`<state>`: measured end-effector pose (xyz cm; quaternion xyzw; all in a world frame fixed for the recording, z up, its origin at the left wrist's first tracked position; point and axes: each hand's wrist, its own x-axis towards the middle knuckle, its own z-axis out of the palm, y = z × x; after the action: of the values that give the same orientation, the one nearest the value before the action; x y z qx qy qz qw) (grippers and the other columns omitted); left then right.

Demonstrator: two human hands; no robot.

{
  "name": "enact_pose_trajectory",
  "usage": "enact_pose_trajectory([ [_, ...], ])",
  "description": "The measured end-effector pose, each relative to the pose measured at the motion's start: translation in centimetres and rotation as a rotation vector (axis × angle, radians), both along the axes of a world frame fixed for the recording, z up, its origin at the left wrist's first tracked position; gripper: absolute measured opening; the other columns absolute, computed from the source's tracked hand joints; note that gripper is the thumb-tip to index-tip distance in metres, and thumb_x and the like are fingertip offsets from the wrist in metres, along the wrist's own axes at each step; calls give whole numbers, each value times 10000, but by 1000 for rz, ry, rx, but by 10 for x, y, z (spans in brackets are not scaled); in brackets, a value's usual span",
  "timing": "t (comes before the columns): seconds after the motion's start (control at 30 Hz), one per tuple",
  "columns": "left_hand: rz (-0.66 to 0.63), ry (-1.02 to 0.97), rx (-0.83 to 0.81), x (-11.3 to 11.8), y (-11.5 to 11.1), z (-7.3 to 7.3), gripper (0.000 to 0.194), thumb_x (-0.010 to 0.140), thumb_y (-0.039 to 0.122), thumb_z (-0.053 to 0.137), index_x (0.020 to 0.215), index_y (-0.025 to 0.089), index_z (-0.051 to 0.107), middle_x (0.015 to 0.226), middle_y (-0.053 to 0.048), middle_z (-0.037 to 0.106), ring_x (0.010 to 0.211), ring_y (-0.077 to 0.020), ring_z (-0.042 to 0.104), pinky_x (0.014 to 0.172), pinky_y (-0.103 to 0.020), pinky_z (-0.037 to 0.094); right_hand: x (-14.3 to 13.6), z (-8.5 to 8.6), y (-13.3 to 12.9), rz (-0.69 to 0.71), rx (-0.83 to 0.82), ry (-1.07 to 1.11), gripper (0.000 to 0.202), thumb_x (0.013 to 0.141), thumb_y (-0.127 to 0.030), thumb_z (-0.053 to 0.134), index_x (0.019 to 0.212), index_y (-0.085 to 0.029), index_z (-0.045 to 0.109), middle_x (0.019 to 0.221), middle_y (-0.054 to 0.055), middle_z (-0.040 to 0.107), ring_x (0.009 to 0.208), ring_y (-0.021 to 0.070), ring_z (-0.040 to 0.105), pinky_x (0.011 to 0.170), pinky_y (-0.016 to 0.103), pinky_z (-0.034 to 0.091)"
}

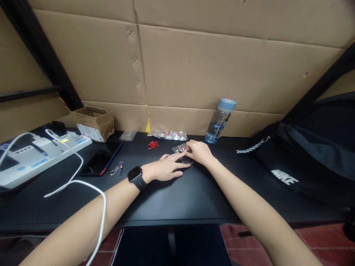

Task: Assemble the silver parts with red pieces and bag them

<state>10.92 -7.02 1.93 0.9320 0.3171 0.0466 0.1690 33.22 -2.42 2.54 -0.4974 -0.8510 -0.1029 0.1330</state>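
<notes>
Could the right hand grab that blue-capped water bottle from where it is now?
Probably yes. The blue-capped water bottle stands just beyond the right hand, and nothing visible blocks the way, though those fingers are busy at the small clear plastic packet.

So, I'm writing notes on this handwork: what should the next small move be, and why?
Perhaps press lightly with the left hand to steady the clear packet: the left fingers spread over the plastic, while the right hand's fingertips are at the small red-marked item. Whether they grip it is hard to tell.
</notes>
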Motion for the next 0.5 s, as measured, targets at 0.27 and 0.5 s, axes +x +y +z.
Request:
enact_pose_trajectory([
  [0.27, -35, 33, -6, -3, 1, 4, 543, 982, 446, 546, 1513, 462, 430, 1717, -27, 85, 1557, -392, 136, 1155, -728, 161, -4, 0, -5, -146, -45, 16, 261, 890, -440, 685, 791, -208, 620, 862, 32, 683, 751, 185, 637, 604, 276, 324],
  [0.5, -47, -22, 66, -13, 6, 8, 529, 951, 481, 597, 1466, 492, 477, 1700, -17, 194, 1519, -393, 251, 1132, -696, 239, 8, 54, -32, 108, -95, 224, 202, 816, -340, 791, 951, -211, 712, 1003, 68, 703, 923, 237, 654, 777, 322, 477],
])
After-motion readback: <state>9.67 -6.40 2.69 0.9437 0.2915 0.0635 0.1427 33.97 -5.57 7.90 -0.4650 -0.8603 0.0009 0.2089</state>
